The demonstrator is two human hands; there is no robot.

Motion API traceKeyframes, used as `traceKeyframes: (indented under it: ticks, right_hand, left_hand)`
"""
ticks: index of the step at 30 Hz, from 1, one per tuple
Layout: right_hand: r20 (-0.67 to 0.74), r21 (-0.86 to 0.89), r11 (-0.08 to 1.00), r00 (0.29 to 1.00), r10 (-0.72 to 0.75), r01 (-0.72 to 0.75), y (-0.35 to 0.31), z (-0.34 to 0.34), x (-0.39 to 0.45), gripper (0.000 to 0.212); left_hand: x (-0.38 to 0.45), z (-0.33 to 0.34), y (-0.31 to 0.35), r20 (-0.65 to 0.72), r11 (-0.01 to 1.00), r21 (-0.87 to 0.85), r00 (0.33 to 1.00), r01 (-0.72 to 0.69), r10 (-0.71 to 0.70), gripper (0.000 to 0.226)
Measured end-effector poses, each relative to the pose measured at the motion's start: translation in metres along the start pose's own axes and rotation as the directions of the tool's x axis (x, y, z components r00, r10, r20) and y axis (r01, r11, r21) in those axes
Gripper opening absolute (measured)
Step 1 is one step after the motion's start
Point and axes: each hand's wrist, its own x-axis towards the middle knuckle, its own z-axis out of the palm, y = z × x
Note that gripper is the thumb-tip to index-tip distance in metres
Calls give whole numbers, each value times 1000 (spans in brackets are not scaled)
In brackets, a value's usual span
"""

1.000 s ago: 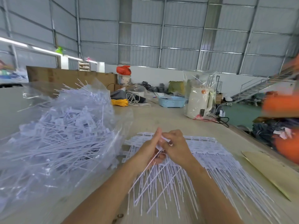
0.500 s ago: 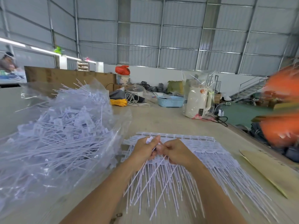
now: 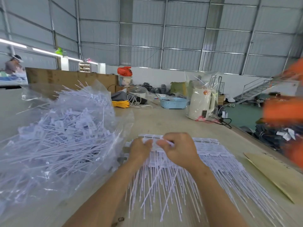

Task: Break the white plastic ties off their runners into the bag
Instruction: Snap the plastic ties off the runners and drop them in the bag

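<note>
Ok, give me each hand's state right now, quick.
Left hand: fingers curled, gripping the white ties at their head end.
Right hand: fingers curled, pinching the same ties beside it.

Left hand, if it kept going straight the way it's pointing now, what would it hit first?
The left hand points up and rightward at the right hand, so it would probably meet those fingers first, with the white ties pinched between them. Depth is hard to judge.

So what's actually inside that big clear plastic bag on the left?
The clear bag is heaped with loose white ties, thin tails crossing every way, a few poking out the top. What lies at the bottom is buried under the pile and cannot be seen.
</note>
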Motion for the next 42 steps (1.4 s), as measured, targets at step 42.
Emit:
traceKeyframes:
  ticks: [42]
  right_hand:
    - [320,704,530,878,357,-472,24,-7,-3,15]
  left_hand:
    - [-63,-94,132,-236,516,205,470,-832,851,4]
